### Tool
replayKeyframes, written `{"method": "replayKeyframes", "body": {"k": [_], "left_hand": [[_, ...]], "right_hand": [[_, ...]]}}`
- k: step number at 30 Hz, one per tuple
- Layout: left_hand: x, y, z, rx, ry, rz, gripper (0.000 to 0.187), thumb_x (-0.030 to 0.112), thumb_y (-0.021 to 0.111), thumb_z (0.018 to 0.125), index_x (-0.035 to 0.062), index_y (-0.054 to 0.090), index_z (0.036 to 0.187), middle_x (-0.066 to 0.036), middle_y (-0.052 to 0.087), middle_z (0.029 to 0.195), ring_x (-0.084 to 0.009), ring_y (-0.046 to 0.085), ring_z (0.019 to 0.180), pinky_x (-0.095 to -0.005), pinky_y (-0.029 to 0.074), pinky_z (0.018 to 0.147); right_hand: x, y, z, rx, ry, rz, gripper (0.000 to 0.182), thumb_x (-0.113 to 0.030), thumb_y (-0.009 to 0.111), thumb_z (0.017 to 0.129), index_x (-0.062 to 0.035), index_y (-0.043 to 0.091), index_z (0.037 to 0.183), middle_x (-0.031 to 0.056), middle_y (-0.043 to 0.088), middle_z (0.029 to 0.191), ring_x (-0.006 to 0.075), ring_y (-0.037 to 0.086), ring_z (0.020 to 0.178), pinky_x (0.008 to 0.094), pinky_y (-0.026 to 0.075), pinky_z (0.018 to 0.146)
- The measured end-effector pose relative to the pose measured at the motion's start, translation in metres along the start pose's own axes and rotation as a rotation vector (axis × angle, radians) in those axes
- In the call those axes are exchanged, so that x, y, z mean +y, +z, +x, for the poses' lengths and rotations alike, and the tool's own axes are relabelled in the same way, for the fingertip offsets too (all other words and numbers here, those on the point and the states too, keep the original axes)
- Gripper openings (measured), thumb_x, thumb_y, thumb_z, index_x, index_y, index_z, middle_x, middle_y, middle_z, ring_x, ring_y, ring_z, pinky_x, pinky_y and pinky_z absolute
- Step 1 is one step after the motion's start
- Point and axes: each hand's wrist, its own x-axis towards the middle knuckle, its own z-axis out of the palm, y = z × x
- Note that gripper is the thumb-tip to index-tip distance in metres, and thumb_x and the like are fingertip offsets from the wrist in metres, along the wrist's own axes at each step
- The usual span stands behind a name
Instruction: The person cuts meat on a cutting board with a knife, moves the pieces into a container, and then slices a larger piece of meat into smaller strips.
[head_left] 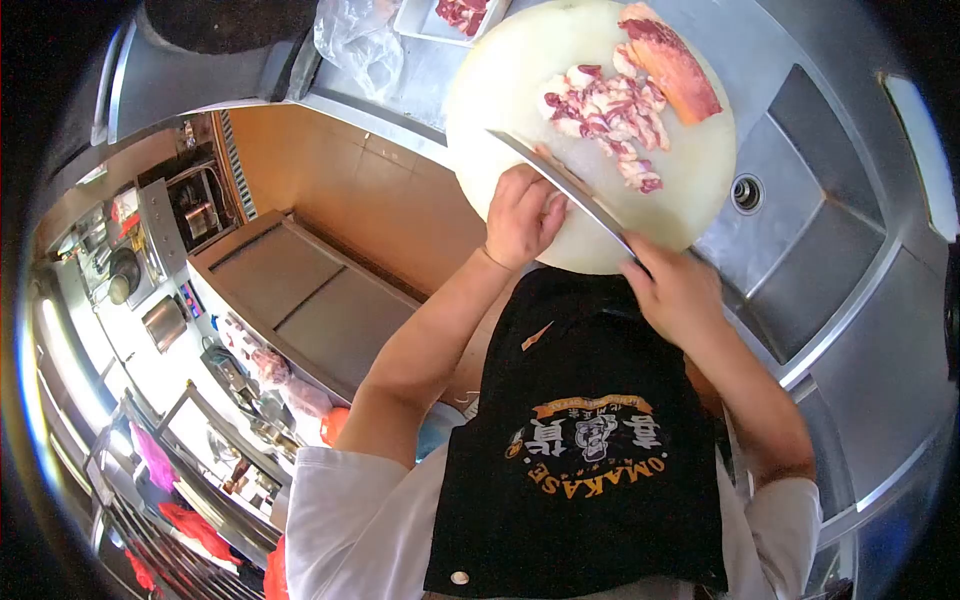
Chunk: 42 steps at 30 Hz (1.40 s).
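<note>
A knife point(572, 186) lies slantwise over the round, pale cutting board point(480, 90), its handle in my right hand point(678, 292) at the lower right of the board. My left hand point(524, 214) is closed beside the blade, fingers curled on the near side; whatever they press on is hidden. Just beyond the blade shows a narrow pinkish strip point(548, 156). Farther up the board is a loose pile of cut red-and-white meat pieces point(605, 108). A larger slab of meat point(670, 70) with orange-yellow fat rests at the board's upper right.
At the top, a white tray point(415, 22) with red meat stands beside a crumpled clear plastic bag point(362, 45). Right of the board is a metal sink point(790, 250) with a round drain point(746, 193). Cabinets point(320, 300) and shelves with kitchen items are on the left.
</note>
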Motion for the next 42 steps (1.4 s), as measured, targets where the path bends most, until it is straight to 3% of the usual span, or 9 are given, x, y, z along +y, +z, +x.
{"method": "replayKeyframes", "body": {"k": [4,8,11,14,16,24,30,39,42], "left_hand": [[0.001,-0.003,0.003,0.004,0.000,-0.044,0.027,0.005,0.079,0.080,0.0035,0.071,0.106,-0.015,0.065,0.112,-0.0384,0.062,0.108,-0.0468,0.052,0.095],[0.003,-0.009,0.006,-0.031,0.001,-0.072,0.028,0.006,0.079,0.080,0.0033,0.072,0.107,-0.016,0.065,0.115,-0.0380,0.062,0.109,-0.0468,0.052,0.096],[0.006,-0.009,0.005,-0.036,-0.013,-0.093,0.026,0.005,0.077,0.082,0.0033,0.072,0.107,-0.016,0.065,0.115,-0.0381,0.062,0.109,-0.0469,0.051,0.097],[0.011,-0.016,0.004,-0.072,-0.008,-0.052,0.026,0.003,0.076,0.084,0.0027,0.071,0.109,-0.016,0.065,0.116,-0.0381,0.062,0.110,-0.0459,0.051,0.097],[0.008,-0.012,-0.001,-0.002,-0.014,-0.047,0.026,0.003,0.077,0.084,0.0016,0.070,0.109,-0.016,0.065,0.116,-0.0380,0.062,0.109,-0.0462,0.051,0.096],[0.000,-0.006,-0.006,-0.036,0.017,-0.001,0.027,0.003,0.077,0.082,0.0021,0.068,0.108,-0.017,0.064,0.112,-0.0388,0.061,0.105,-0.0461,0.051,0.093],[0.004,-0.008,-0.002,-0.015,0.024,-0.010,0.024,0.003,0.077,0.081,0.0023,0.069,0.104,-0.016,0.063,0.107,-0.0386,0.061,0.101,-0.0464,0.051,0.090],[0.000,-0.003,-0.004,0.003,-0.017,-0.052,0.023,0.002,0.077,0.080,0.0023,0.070,0.102,-0.016,0.064,0.110,-0.0386,0.061,0.106,-0.0465,0.052,0.093],[0.000,-0.006,-0.001,-0.038,-0.018,-0.040,0.025,0.002,0.077,0.080,0.0027,0.069,0.104,-0.016,0.064,0.112,-0.0389,0.062,0.107,-0.0462,0.052,0.094]], "right_hand": [[0.007,-0.003,-0.005,-0.033,0.008,-0.013,0.039,-0.032,0.065,0.102,-0.0141,0.063,0.137,0.0194,0.075,0.095,0.0404,0.073,0.086,0.0541,0.057,0.071],[-0.016,0.040,0.121,-0.004,-0.115,0.013,0.034,-0.036,0.062,0.102,-0.0184,0.068,0.131,0.0172,0.076,0.097,0.0378,0.074,0.090,0.0538,0.057,0.073],[-0.023,0.026,0.149,0.101,-0.121,-0.031,0.033,-0.031,0.064,0.103,-0.0159,0.069,0.131,0.0177,0.076,0.104,0.0396,0.073,0.094,0.0512,0.056,0.079],[-0.010,0.008,0.108,0.268,-0.002,0.033,0.035,-0.033,0.064,0.103,-0.0167,0.068,0.134,0.0183,0.076,0.109,0.0395,0.073,0.096,0.0481,0.056,0.080],[0.001,-0.001,0.065,0.260,-0.012,-0.004,0.038,-0.040,0.064,0.101,-0.0202,0.068,0.134,0.0159,0.076,0.098,0.0369,0.074,0.089,0.0496,0.057,0.074],[-0.006,-0.038,-0.039,-0.101,0.078,-0.092,0.037,-0.035,0.066,0.101,-0.0179,0.066,0.134,0.0170,0.075,0.101,0.0388,0.074,0.084,0.0521,0.057,0.071],[-0.020,0.005,0.056,-0.103,-0.020,-0.026,0.041,-0.033,0.066,0.101,-0.0176,0.062,0.138,0.0178,0.074,0.101,0.0403,0.073,0.080,0.0527,0.057,0.069],[0.009,-0.007,-0.018,-0.031,0.002,-0.088,0.033,-0.039,0.061,0.103,-0.0135,0.063,0.124,0.0190,0.075,0.097,0.0406,0.074,0.083,0.0548,0.058,0.073],[-0.015,0.027,0.079,-0.086,-0.016,-0.040,0.031,-0.039,0.058,0.104,-0.0139,0.065,0.121,0.0184,0.076,0.098,0.0410,0.074,0.086,0.0558,0.057,0.075]]}}
